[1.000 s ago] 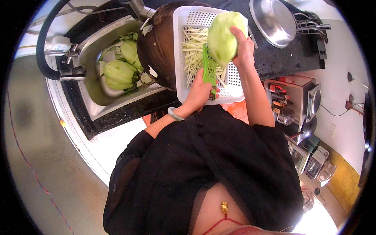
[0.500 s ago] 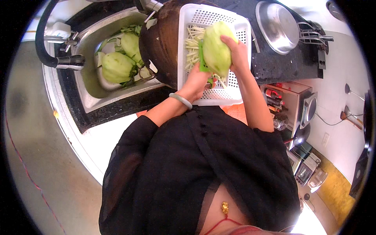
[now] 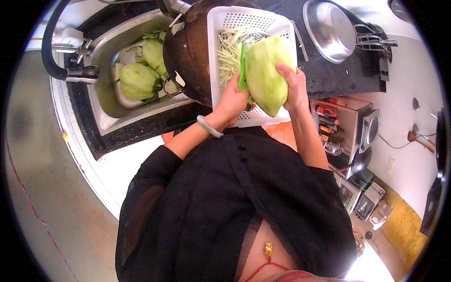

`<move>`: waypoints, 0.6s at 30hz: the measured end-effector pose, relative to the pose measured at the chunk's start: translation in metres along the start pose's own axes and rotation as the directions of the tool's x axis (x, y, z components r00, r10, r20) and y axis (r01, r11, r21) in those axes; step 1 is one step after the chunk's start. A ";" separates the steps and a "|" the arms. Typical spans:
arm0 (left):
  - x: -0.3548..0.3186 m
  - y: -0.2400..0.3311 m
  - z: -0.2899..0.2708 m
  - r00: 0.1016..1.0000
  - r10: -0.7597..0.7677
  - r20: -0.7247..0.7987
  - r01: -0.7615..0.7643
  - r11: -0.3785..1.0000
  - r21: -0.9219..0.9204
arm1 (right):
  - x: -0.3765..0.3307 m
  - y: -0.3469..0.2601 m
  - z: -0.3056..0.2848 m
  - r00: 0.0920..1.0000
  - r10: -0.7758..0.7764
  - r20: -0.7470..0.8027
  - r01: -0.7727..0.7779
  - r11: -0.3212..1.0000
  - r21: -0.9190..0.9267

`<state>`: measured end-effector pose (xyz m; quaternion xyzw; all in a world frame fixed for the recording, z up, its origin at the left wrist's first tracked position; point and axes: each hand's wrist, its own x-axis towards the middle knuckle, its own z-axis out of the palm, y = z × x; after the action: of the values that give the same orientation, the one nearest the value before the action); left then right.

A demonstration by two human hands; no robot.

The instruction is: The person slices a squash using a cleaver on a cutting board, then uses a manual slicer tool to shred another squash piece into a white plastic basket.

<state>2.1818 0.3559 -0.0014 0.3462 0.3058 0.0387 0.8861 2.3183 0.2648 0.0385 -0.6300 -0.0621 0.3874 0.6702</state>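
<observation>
My right hand is wrapped round a large peeled green papaya, its thumb lying along the near side. A green-handled shredder sits in the grip of my left hand, its edge against the papaya's left side; its blade is hidden. Both hands are over a white perforated plastic basket. Pale thin papaya shreds lie heaped in the basket's left half.
To the left, a steel sink holds peeled green papayas and green peelings. A large round brown board-like thing stands between sink and basket. A steel bowl rests on the dark counter at the right.
The papaya and my right hand have come nearer and slightly right. My left hand with the shredder has shifted a little nearer. More shreds show in the basket.
</observation>
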 end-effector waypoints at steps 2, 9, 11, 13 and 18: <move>-0.008 -0.003 0.004 1.000 0.015 0.021 -0.017 0.993 0.114 | 0.010 0.006 0.001 0.997 -0.032 -0.064 0.036 0.997 0.064; -0.043 -0.005 0.012 0.998 0.046 0.045 -0.055 0.975 0.214 | 0.082 -0.043 0.007 0.929 -0.272 -0.250 0.302 0.949 0.090; -0.034 0.003 0.007 0.994 0.105 -0.034 -0.102 0.990 0.095 | 0.062 -0.049 0.001 0.968 -0.217 -0.126 0.238 0.952 0.193; -0.021 0.009 0.004 0.993 0.110 -0.049 -0.110 0.994 0.001 | 0.026 -0.032 -0.005 0.985 -0.163 0.056 0.141 0.949 0.283; -0.021 0.000 0.004 0.994 0.110 0.004 -0.110 0.988 0.109 | 0.029 0.012 -0.002 0.988 -0.157 0.009 0.150 0.959 0.239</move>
<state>2.1670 0.3471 0.0118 0.4102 0.2888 0.0713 0.8621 2.3342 0.2791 0.0156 -0.5331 -0.0733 0.3478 0.7678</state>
